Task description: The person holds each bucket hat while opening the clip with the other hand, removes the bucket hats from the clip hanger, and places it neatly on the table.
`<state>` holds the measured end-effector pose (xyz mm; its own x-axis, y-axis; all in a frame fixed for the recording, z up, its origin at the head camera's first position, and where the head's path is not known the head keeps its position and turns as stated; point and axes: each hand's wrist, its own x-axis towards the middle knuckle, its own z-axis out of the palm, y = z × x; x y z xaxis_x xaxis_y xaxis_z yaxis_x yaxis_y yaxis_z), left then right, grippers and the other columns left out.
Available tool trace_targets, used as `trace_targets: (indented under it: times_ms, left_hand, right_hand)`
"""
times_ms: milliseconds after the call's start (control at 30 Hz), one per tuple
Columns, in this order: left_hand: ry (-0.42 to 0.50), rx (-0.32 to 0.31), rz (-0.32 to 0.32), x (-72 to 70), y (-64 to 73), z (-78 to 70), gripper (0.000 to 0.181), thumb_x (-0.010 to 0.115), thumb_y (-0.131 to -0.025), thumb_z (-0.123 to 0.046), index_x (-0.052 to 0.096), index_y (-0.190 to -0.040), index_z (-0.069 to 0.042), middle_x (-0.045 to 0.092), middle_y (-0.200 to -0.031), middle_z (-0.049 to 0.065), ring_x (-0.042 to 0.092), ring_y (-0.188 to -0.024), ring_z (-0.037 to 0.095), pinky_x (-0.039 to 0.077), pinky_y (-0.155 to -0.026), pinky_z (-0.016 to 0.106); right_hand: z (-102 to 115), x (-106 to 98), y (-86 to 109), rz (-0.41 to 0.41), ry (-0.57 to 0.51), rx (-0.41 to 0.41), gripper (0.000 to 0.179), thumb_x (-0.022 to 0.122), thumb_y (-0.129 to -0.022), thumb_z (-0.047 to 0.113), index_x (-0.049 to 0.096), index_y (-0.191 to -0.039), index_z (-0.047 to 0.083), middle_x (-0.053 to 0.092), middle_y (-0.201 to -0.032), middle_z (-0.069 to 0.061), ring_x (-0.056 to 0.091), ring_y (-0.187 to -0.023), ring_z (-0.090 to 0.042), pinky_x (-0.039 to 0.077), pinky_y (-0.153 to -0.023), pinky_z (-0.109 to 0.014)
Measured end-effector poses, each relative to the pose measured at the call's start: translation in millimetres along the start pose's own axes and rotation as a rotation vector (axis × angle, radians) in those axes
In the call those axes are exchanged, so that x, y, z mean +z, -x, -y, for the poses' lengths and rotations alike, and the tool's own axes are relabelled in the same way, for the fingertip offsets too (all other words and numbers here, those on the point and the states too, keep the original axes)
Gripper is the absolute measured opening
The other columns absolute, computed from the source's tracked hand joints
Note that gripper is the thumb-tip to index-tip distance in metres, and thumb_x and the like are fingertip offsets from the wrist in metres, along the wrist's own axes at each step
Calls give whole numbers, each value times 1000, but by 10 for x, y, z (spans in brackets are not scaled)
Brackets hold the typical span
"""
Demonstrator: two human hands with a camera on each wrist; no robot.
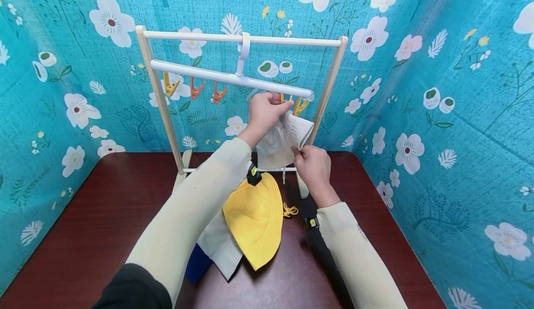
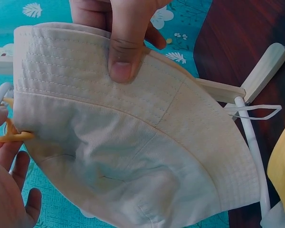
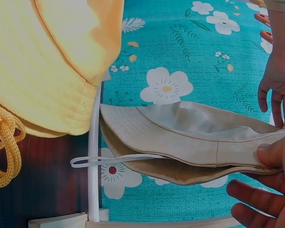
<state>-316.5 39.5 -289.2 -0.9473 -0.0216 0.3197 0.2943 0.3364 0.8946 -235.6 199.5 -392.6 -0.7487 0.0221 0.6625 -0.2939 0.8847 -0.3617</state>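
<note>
A beige bucket hat [image 1: 275, 147] hangs below the right part of the white hanger bar [image 1: 200, 72], brim edge to the right and a thin white strap below. My right hand [image 1: 314, 167] pinches its stitched brim, thumb on the near face in the left wrist view. At the bar, my left hand [image 1: 264, 112] pinches a yellow clothespin [image 2: 14, 136], whose tip meets the hat's edge. Another yellow clothespin [image 1: 299, 107] hangs just right of that hand. Part of the left hand's fingers is hidden behind the clothespin and hat in the head view.
The bar hangs by a hook from a wooden rack [image 1: 160, 96]. On its left side are a yellow clothespin [image 1: 170, 85] and two orange clothespins [image 1: 196, 89]. A yellow hat [image 1: 256, 216] lies over a grey-white hat [image 1: 223, 244] and something blue [image 1: 197, 265] on the dark table [image 1: 112, 207].
</note>
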Motion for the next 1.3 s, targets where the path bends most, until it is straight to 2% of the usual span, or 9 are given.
trace_targets:
  times_ms: [400, 700, 900, 1300]
  left_hand:
    - [18, 0, -9, -1, 25, -12, 34, 85, -84, -42, 80, -101, -13, 77, -96, -3, 70, -88, 8, 59, -75, 28]
    - [-15, -20, -13, 23, 19, -23, 35, 85, -83, -45, 81, -102, -15, 78, -96, -5, 70, -87, 7, 58, -74, 28]
    - [-8, -21, -20, 32, 14, -42, 33, 85, -83, -44, 81, -99, -15, 78, -94, -5, 70, -84, 6, 58, -73, 27]
    - [6, -7, -19, 37, 52, -78, 35, 85, -84, -43, 80, -102, -14, 77, -97, -3, 70, -89, 7, 58, -77, 28]
  right_hand:
    - [-49, -8, 29, -8, -1, -1, 53, 74, -95, 28, 49, -51, 14, 39, -45, -1, 39, -41, -17, 29, -42, -34]
    - [-47, -82, 56, -20, 7, -5, 52, 75, -94, 29, 51, -50, 14, 46, -46, -2, 49, -44, -21, 31, -43, -35]
    - [-45, -123, 72, -15, 21, -3, 52, 75, -95, 30, 53, -51, 13, 47, -47, -3, 50, -45, -22, 31, -44, -35]
    - [-71, -192, 137, -10, 29, 19, 47, 75, -95, 31, 61, -55, 11, 53, -50, -5, 54, -48, -24, 35, -45, -34]
